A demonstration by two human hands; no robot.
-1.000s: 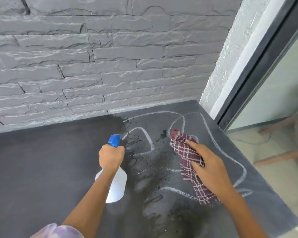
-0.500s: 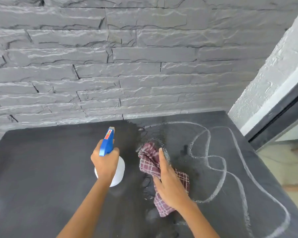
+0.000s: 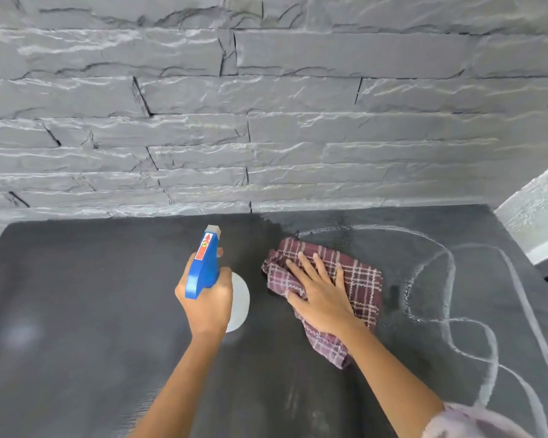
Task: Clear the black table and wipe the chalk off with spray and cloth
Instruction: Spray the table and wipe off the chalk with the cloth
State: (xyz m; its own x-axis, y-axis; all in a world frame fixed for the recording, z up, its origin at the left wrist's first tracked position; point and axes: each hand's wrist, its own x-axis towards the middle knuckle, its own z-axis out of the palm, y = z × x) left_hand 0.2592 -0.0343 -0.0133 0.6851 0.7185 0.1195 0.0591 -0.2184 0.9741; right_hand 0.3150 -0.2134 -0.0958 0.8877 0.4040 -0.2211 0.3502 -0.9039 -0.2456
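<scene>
The black table [image 3: 76, 311] fills the lower half of the view. My left hand [image 3: 206, 298] grips a white spray bottle [image 3: 239, 298] with a blue trigger head [image 3: 204, 267], held upright above the table's middle. My right hand [image 3: 321, 292] lies flat with straight fingers on a maroon plaid cloth [image 3: 361, 279], pressing it to the table near the back edge. White chalk lines [image 3: 450, 314] loop across the right part of the table. The surface under and around the cloth looks wet and dark.
A grey stone-brick wall [image 3: 266, 121] runs along the table's back edge. A white textured wall corner [image 3: 538, 210] stands at the far right. The left part of the table bears only faint smudges.
My right hand slid the cloth left and then towards the back wall, over the chalk near the middle. The spray bottle stayed in my left hand, now held more upright. The view has shifted left.
</scene>
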